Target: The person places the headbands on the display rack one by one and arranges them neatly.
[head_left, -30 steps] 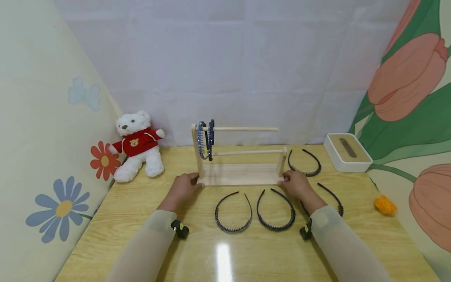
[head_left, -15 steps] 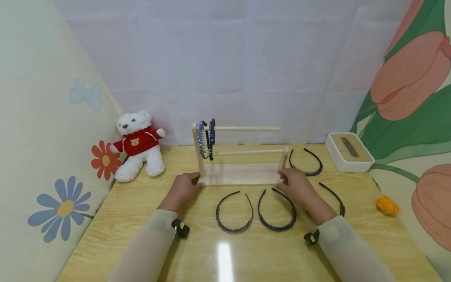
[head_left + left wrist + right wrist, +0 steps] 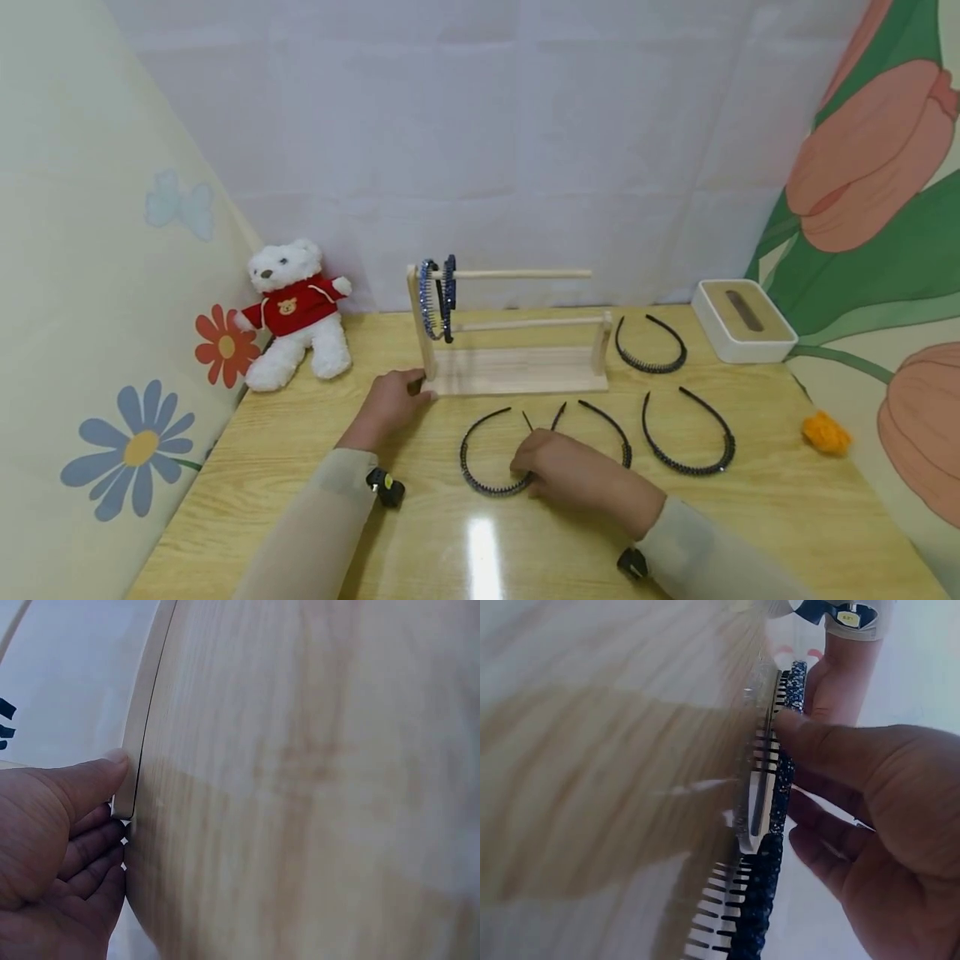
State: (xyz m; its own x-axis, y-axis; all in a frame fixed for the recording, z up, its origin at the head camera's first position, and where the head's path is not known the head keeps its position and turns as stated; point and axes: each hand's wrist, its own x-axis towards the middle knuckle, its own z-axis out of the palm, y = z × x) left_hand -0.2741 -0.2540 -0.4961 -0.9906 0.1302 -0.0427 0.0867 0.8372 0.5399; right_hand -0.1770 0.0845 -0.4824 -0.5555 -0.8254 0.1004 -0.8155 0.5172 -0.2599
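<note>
Pale wood forms the rack [image 3: 517,382] that I see on my feed, standing on the bench [image 3: 420,533]. From here I can see the person's left hand [image 3: 390,400] gripping the rack's near left corner, thumb on the base's front edge and fingers curled round its end. The right hand [image 3: 570,471] is down at the front headband [image 3: 487,490], pinching its right side between thumb and fingers; that band lies flat before the rack. I have a dark headband [image 3: 626,452] beside it, partly covered by the right hand, a third headband [image 3: 686,469] farther right, and a fourth headband [image 3: 652,367] behind that, near the rack's right end. Two sparkly headbands [image 3: 427,300] hang at the left end of the upper rod [image 3: 517,274]. A white teddy bear [image 3: 288,312] sits at back left; a white box [image 3: 757,352] stands at back right.
</note>
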